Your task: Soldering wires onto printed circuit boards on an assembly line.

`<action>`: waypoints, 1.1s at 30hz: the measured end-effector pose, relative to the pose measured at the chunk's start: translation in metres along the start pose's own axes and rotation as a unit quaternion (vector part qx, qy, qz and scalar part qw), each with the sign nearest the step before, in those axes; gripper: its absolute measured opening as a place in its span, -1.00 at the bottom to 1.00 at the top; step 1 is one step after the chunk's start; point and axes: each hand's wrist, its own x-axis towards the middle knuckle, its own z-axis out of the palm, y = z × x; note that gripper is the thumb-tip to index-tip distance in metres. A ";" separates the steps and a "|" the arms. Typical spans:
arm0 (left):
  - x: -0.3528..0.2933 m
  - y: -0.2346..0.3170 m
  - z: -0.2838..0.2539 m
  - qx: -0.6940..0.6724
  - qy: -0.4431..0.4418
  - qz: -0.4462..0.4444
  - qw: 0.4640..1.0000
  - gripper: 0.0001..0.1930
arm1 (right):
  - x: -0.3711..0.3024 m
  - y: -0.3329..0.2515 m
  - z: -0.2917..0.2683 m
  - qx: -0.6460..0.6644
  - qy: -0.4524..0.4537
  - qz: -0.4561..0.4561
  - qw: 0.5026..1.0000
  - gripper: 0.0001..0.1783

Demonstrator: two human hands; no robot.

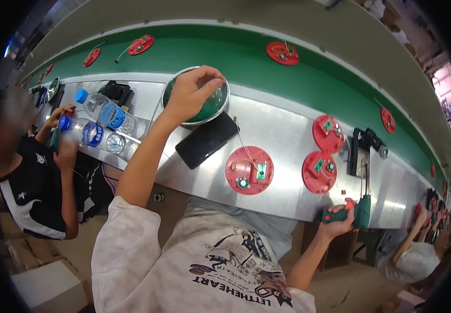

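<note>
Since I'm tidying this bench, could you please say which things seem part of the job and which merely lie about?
Likely in use:
- green hand tool, in the right hand
- bowl, by the left hand
- red discs

Likely lying about:
- black phone
- two bottles

The one view, a head-worn fisheye, looks steeply down from the near side of the bench (pixel 285 122), close above it, facing across it toward the belt (pixel 335 73) beyond.

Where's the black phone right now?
In the head view, the black phone lies slightly left of centre on the metal bench, in front of the bowl, left of the nearest red disc.
</note>
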 end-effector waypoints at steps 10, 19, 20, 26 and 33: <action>-0.128 0.023 0.094 0.104 -0.073 0.040 0.991 -0.88 | -0.098 -0.028 0.032 -0.134 -0.275 0.055 0.951 -0.54; -0.160 -0.006 0.127 0.273 0.014 0.176 0.946 -0.88 | -0.120 -0.021 0.012 -0.212 -0.402 0.029 0.890 -0.60; -0.161 -0.006 0.128 0.277 0.017 0.188 0.942 -0.88 | -0.120 -0.021 0.012 -0.213 -0.403 0.030 0.890 -0.60; -0.161 -0.009 0.127 0.292 0.018 0.203 0.935 -0.88 | -0.122 -0.018 0.016 -0.212 -0.405 0.039 0.888 -0.61; -0.160 -0.010 0.127 0.294 0.018 0.209 0.933 -0.87 | -0.121 -0.022 0.020 -0.212 -0.398 0.089 0.888 -0.58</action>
